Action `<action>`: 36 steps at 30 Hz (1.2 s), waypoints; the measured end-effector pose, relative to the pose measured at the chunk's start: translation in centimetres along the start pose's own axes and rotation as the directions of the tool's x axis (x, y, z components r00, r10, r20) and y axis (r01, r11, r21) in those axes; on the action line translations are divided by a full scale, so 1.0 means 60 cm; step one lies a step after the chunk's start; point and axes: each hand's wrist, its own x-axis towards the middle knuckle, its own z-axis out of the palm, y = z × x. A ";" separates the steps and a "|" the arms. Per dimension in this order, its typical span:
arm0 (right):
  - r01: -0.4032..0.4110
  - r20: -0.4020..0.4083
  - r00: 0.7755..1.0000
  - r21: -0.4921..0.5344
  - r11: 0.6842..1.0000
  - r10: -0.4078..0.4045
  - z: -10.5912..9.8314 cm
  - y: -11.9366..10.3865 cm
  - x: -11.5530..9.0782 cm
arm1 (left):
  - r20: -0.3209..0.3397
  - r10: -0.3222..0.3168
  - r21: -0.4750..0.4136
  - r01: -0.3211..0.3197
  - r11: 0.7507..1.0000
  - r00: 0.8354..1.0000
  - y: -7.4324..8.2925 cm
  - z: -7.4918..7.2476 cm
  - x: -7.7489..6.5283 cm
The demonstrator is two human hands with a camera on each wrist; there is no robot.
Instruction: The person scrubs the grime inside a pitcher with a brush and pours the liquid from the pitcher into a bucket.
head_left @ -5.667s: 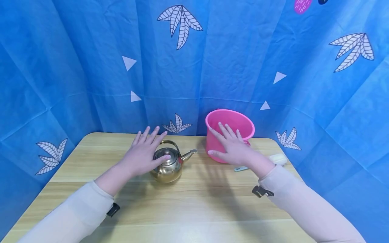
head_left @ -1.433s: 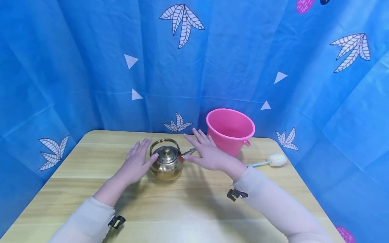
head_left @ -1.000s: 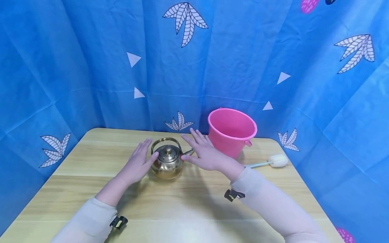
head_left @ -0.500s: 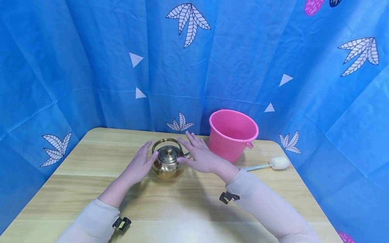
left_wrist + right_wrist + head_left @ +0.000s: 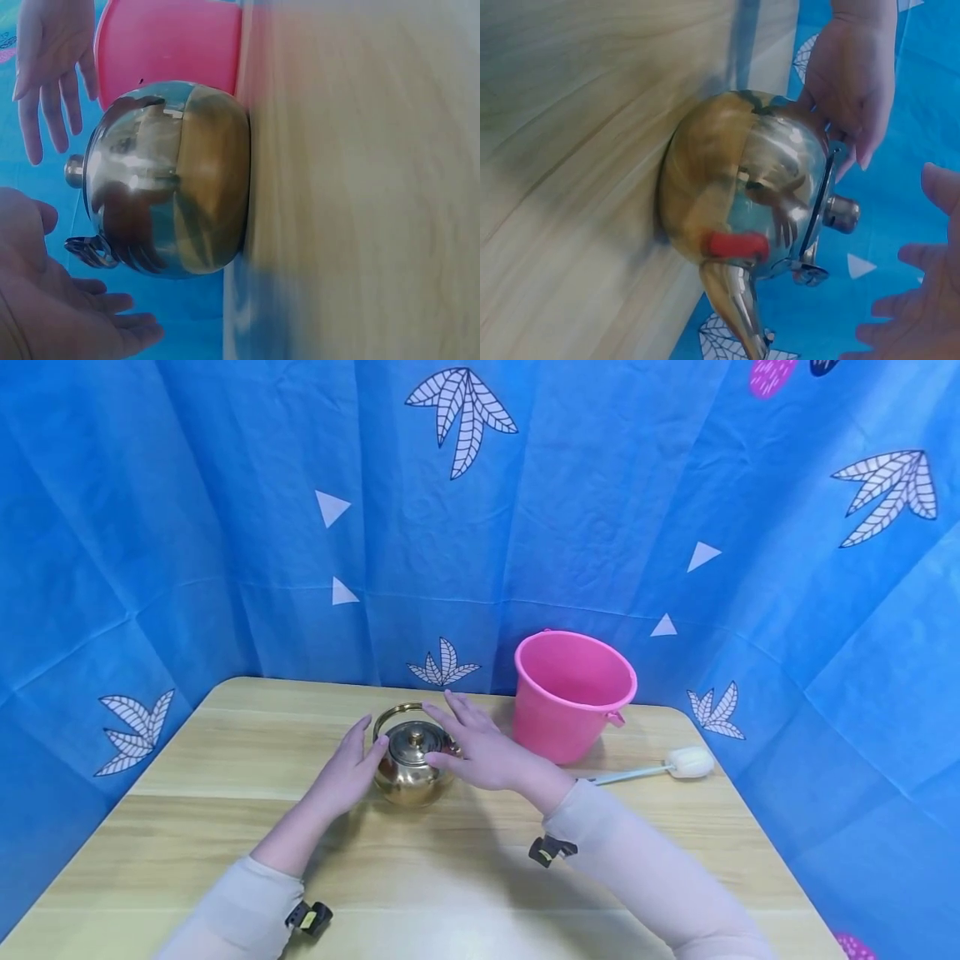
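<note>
A shiny gold-coloured metal kettle point(image 5: 412, 783) stands upright on the wooden table, its lid on and its arched handle raised. My left hand point(image 5: 348, 774) is beside the kettle's left side, fingers extended and slightly bent, holding nothing. On the other side, my right hand point(image 5: 483, 756) hovers with fingers spread, hiding most of the spout in the head view. The right wrist view shows that spout point(image 5: 735, 307) and a red patch at its base. In the left wrist view, a gap separates the left hand point(image 5: 64, 307) from the kettle body point(image 5: 169, 180).
A pink bucket point(image 5: 555, 718) stands behind and right of the kettle. To its right lies what looks like a cup brush point(image 5: 690, 762), with a white head and thin pale handle. A blue patterned curtain point(image 5: 435, 543) surrounds the table point(image 5: 420, 877) at the back and sides.
My right hand has moved left from in front of the bucket to the kettle's right side. The left hand has drawn back slightly and lower. Kettle and bucket stay in place.
</note>
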 end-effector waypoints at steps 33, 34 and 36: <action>0.016 -0.026 1.000 0.015 1.000 -0.015 0.024 -0.019 0.027 | -0.039 -0.047 -0.089 0.044 0.995 0.998 0.003 0.026 0.005; 0.018 -0.029 0.999 0.013 1.000 -0.017 0.024 -0.020 0.028 | -0.039 -0.045 -0.089 0.041 0.995 0.998 0.004 0.026 0.005; 0.016 -0.034 0.999 0.007 1.000 -0.016 0.025 -0.020 0.030 | -0.040 -0.046 -0.097 0.042 0.994 0.998 0.006 0.026 0.006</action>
